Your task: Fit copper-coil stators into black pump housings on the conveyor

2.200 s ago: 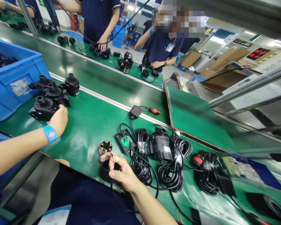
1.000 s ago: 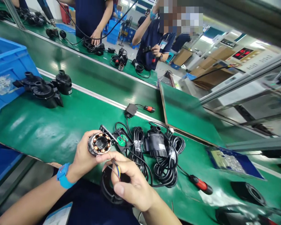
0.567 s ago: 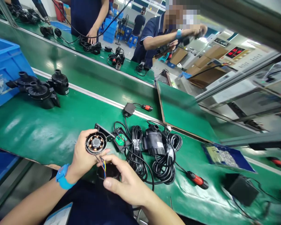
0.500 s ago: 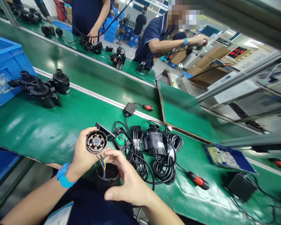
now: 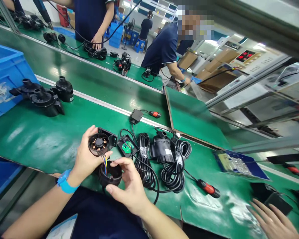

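My left hand (image 5: 86,154) is closed around a round motor housing (image 5: 98,143) with copper coils showing in its open end and a black bracket (image 5: 107,134) on its side. Thin coloured wires (image 5: 105,162) run from it down into a black cylindrical cover (image 5: 111,177). That cover is gripped between the thumb and fingers of my right hand (image 5: 129,187), its open end facing up. Just beyond lies an open black box with a green circuit board (image 5: 128,147), its cable leading off to the right.
Coiled black cables (image 5: 174,176) and a black pump (image 5: 161,147) lie to the right, near a red-black connector (image 5: 209,188). Several pump housings (image 5: 46,101) stand by a blue crate (image 5: 10,76). Another person's hand (image 5: 274,219) reaches in beside a black box (image 5: 271,199). Co-workers stand across the bench.
The motor and its cover have tilted, and the cover has risen closer to the motor. Another person's hand has appeared at lower right. The co-worker across has lowered an arm.
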`<state>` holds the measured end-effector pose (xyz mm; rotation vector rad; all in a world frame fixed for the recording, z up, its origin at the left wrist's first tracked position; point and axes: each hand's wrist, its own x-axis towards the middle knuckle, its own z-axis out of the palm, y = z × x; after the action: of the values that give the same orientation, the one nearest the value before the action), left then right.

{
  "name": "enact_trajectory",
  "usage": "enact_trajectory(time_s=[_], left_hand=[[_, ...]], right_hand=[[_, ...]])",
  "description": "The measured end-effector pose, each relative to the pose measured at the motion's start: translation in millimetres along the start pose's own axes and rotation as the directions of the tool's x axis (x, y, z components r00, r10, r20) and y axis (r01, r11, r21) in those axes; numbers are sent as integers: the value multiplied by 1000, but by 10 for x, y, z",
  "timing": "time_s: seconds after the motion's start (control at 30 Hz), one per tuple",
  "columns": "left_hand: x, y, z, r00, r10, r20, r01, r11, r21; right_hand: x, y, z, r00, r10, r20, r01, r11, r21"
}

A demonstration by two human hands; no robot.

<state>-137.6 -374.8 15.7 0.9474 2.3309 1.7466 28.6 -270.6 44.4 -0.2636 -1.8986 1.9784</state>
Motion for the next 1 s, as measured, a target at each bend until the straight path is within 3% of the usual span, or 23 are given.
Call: enact_trajectory(time_s=[0.1, 0.2, 0.27, 0.33, 0.4, 0.47, 0.5, 0.53, 0.57, 0.6, 0.63, 0.67, 0.7, 0.73, 0.8, 0.83, 0.9, 1.0], left_hand=[[-10, 183, -105, 997, 14, 71, -16, 999, 41], [-39, 328, -240, 973, 202, -110, -186, 972, 144], [-59, 324, -297, 956, 250, -156, -218, 957, 192], [-72, 261, -327, 982, 169, -82, -149, 966, 210], [-74, 191, -349, 995, 88, -37, -78, 974, 213], [-67, 130, -371, 988, 109, -108, -85, 974, 211], [-61, 100, -380, 978, 152, -141, -117, 966, 231], [-53, 69, -387, 967, 192, -166, -145, 955, 259], [-44, 39, -393, 963, 216, -164, -160, 941, 297], [-36, 15, -399, 964, 222, -147, -163, 929, 331], [-29, 4, -409, 968, 217, -124, -161, 920, 356], [-27, 10, -423, 971, 215, -107, -161, 914, 373], [-30, 36, -444, 969, 225, -100, -173, 911, 374], [-39, 80, -469, 962, 256, -94, -205, 907, 369], [-77, 198, -522, 924, 373, -82, -324, 880, 348], [-104, 255, -541, 907, 416, -68, -373, 867, 330], [-167, 332, -546, 898, 440, -23, -417, 865, 278], [-273, 322, -469, 935, 352, 36, -352, 917, 186]], right_hand=[[-77, -87, 41, 990, -140, -15, 137, 985, -109], [-74, -162, 47, 938, -344, -34, 321, 903, -284], [-4, -174, 16, 923, -384, 22, 358, 837, -414], [67, -187, -20, 936, -344, 75, 329, 778, -536], [77, -226, -19, 917, -394, 58, 344, 712, -612], [10, -256, 47, 881, -465, 88, 443, 748, -495], [-41, -245, 107, 893, -412, 181, 450, 825, -342], [-95, -203, 182, 896, -283, 342, 349, 925, -148], [-144, -128, 269, 845, -104, 525, 114, 993, 14], [-184, -25, 362, 737, 92, 670, -189, 979, 74], [-212, 95, 454, 623, 261, 737, -454, 888, 69], [-226, 217, 536, 586, 390, 710, -619, 781, 82], [-228, 321, 601, 599, 456, 658, -687, 715, 131], [-218, 392, 641, 668, 479, 569, -681, 702, 208], [-166, 398, 644, 848, 400, 348, -515, 777, 362], [-124, 332, 612, 913, 339, 227, -406, 812, 419], [-9, 109, 511, 964, 264, 20, -240, 838, 491], [216, -233, 370, 971, 225, -77, -155, 845, 512]])
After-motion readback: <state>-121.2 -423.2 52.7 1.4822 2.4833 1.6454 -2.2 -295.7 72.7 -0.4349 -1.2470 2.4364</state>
